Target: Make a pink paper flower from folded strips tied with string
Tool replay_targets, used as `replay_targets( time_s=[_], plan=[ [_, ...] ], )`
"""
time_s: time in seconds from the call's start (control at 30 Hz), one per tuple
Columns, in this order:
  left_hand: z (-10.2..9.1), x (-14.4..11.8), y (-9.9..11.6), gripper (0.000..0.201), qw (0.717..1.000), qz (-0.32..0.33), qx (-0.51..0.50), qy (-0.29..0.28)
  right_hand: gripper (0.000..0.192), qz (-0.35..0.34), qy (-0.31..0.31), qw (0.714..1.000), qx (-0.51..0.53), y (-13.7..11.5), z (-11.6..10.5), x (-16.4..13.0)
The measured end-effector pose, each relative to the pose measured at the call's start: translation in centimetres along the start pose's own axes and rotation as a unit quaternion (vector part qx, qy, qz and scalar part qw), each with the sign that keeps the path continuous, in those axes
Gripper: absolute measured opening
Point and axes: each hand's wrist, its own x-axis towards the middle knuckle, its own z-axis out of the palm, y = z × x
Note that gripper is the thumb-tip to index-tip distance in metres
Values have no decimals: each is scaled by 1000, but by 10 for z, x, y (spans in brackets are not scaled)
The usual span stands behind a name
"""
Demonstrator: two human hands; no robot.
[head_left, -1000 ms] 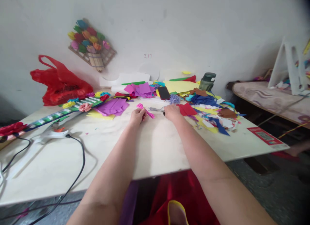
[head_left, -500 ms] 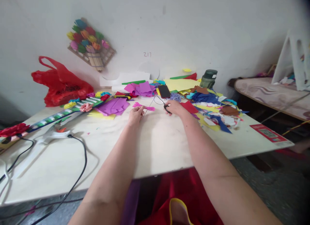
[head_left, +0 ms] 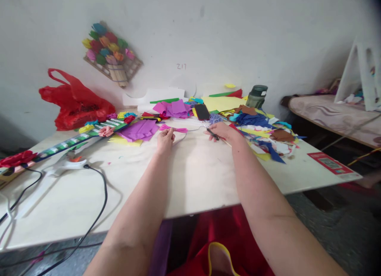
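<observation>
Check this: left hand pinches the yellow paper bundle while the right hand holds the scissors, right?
The colour is wrong: in the head view, the paper bundle pinched by the left hand is pink, not yellow. The right hand does hold the scissors.

Left fingers (head_left: pixel 172 137) pinch a bright pink pleated paper bundle (head_left: pixel 181 130); right fingers (head_left: pixel 216 127) hold black-handled scissors (head_left: pixel 213 135); a black rectangular phone (head_left: pixel 201 112) lies beyond them.
</observation>
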Motion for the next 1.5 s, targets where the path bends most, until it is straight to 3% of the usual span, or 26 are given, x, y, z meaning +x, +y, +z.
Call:
replay_targets(
  time_s=[0.07,0.2,0.37,0.57,0.83,1.13,1.27,1.5],
  plan=[
    [3,-3,2,26,998,-4,-2,-68,29,-47,35,998,36,-2,10,6],
    [9,-11,5,26,982,-15,-1,-188,31,-106,20,992,63,-10,32,11],
    [12,-16,7,32,975,-29,1,-221,26,-83,-41,989,111,-20,48,7],
    [10,-14,8,30,970,-48,-28,-238,29,-112,-5,978,174,-20,56,10],
    [9,-11,9,28,980,-105,-29,-164,31,-150,18,972,179,-19,60,12],
    [8,-15,12,23,968,-135,3,-213,30,-182,109,976,48,-1,62,36],
    [9,-14,8,23,973,-99,36,-204,29,-177,116,977,25,-1,63,37],
    [14,-12,3,24,987,77,113,-89,28,-108,60,983,134,-15,63,17]
  ],
)
